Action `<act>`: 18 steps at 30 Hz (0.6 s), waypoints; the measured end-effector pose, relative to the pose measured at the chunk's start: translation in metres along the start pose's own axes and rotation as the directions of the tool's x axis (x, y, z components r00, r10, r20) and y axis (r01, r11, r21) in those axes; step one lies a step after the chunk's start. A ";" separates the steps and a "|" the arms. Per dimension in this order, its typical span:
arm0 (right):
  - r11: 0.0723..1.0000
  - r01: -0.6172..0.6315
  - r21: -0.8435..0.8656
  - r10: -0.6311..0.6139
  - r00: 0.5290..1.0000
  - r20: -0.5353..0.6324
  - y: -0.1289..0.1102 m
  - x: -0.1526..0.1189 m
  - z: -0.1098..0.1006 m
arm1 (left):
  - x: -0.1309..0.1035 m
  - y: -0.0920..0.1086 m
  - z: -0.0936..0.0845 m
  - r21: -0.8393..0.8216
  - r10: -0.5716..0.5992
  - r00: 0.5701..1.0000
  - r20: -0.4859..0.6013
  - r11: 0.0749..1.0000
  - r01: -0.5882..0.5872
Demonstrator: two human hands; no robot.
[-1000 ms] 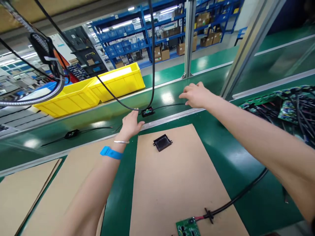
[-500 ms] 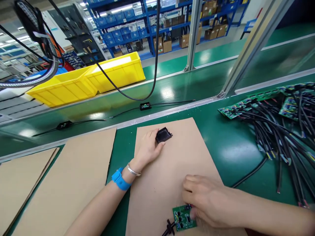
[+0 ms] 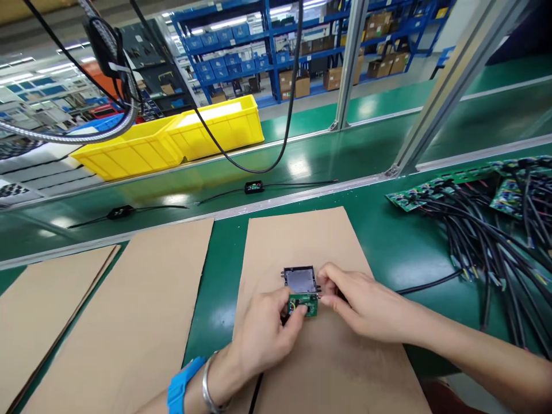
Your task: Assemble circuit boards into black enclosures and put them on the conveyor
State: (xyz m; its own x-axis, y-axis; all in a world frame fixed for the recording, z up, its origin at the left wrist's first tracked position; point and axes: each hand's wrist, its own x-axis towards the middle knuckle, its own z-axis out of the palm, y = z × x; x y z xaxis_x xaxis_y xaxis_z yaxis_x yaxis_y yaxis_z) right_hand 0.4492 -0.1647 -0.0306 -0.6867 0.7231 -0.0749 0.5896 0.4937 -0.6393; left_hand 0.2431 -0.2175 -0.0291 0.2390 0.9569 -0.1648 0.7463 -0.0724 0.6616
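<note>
My left hand (image 3: 266,329) pinches the small green circuit board (image 3: 311,305) at its left side, thumb on top. A black cable (image 3: 256,394) runs out below that hand. Directly beyond the board, an open black case (image 3: 301,279) with a grey inner face rests on the cardboard sheet (image 3: 297,236). My right hand (image 3: 354,296) is closed at the right edge of the board and case, its fingertips around a thin lead or the board's corner; the exact grip is hidden.
Circuit boards with black cables (image 3: 478,230) are heaped at the right. More cardboard sheets (image 3: 129,299) lie at the left. Beyond the metal rail are two small black cabled units (image 3: 253,187) and yellow bins (image 3: 215,129). A black cable (image 3: 287,135) hangs in front.
The case has turned over and come nearer, out of my left hand. My left hand now holds the board, which has moved up beside the case. My right hand has moved up and away from me.
</note>
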 end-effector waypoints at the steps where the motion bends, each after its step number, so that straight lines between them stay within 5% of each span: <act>1: 0.997 -0.028 -0.072 0.027 0.999 -0.020 -0.006 0.003 0.005 | 0.003 -0.001 0.003 0.030 -0.008 1.000 -0.029 1.000 0.009; 3: 0.955 -0.038 -0.295 0.015 0.997 -0.078 -0.024 0.010 0.015 | 0.009 -0.004 0.006 0.048 -0.002 0.999 -0.048 0.999 0.005; 6: 0.817 0.102 -0.567 -0.160 0.986 -0.053 -0.048 0.020 0.022 | 0.015 -0.010 0.000 -0.054 -0.015 0.999 -0.035 0.998 0.013; 10: 0.809 0.239 -0.536 -0.270 0.963 0.022 -0.041 0.033 0.008 | 0.019 -0.020 -0.025 -0.264 -0.090 0.979 0.182 0.955 0.137; 15: 0.868 0.236 -0.437 -0.234 0.970 0.058 0.000 0.054 -0.007 | 0.032 -0.039 -0.037 0.181 0.083 0.996 0.024 0.980 -0.086; 18: 0.899 0.239 -0.368 -0.202 0.970 0.135 0.008 0.063 -0.011 | 0.038 -0.048 -0.028 0.244 0.152 0.986 0.069 0.956 -0.164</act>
State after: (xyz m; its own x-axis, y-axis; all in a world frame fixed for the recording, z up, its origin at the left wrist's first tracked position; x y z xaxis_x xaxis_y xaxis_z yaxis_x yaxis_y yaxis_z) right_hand 0.4155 -0.1103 -0.0321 -0.8427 0.5363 -0.0468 0.5225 0.7939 -0.3109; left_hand 0.1993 -0.1700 -0.0466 0.3917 0.9132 -0.1125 0.8258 -0.2951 0.4807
